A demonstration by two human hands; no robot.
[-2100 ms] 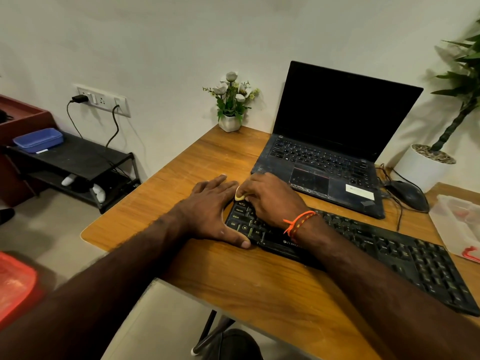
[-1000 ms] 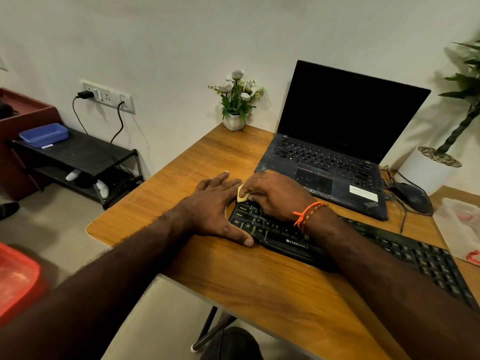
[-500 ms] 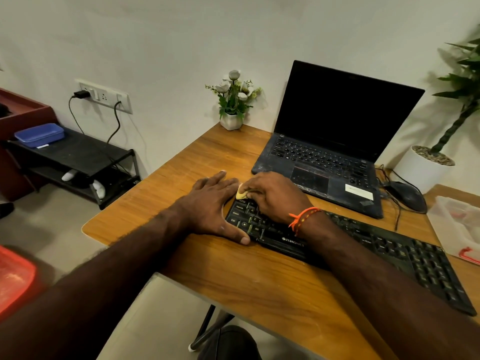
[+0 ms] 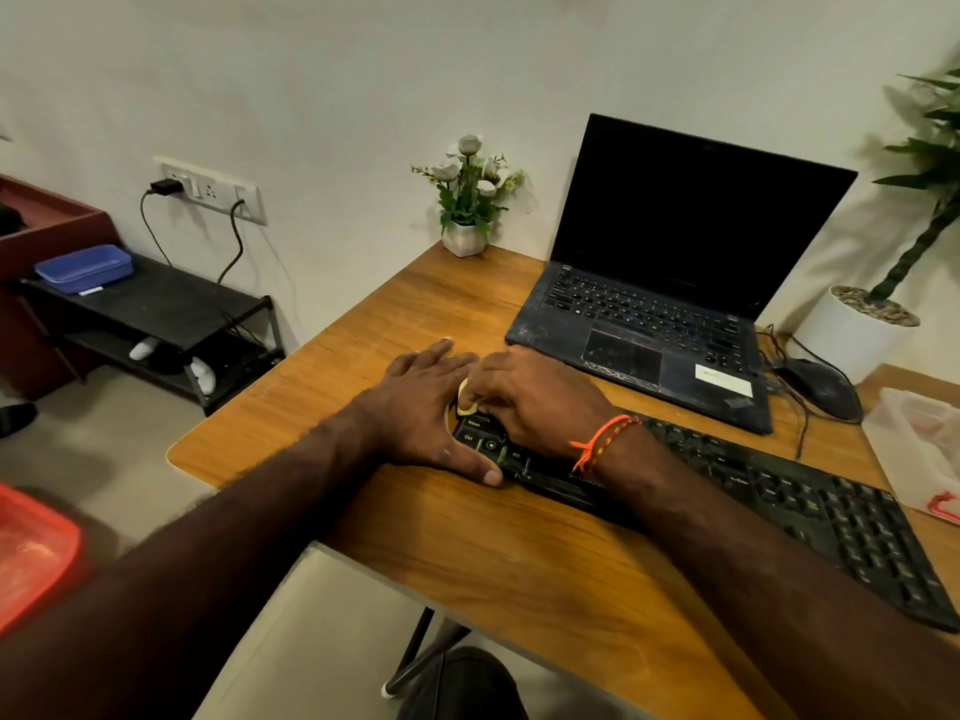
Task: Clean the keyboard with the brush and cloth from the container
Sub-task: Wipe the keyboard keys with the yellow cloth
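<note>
The right hand (image 4: 535,402) rests on the left end of the black keyboard (image 4: 779,496), fingers curled around a small yellow item (image 4: 464,397), apparently the cloth or brush; which one cannot be told. The left hand (image 4: 426,413) lies flat against the keyboard's left edge, fingers extended, thumb along the near edge, holding nothing. The keyboard sits on the wooden desk (image 4: 467,553), near an open laptop (image 4: 670,283). A transparent container (image 4: 914,444) stands at the far right edge.
</note>
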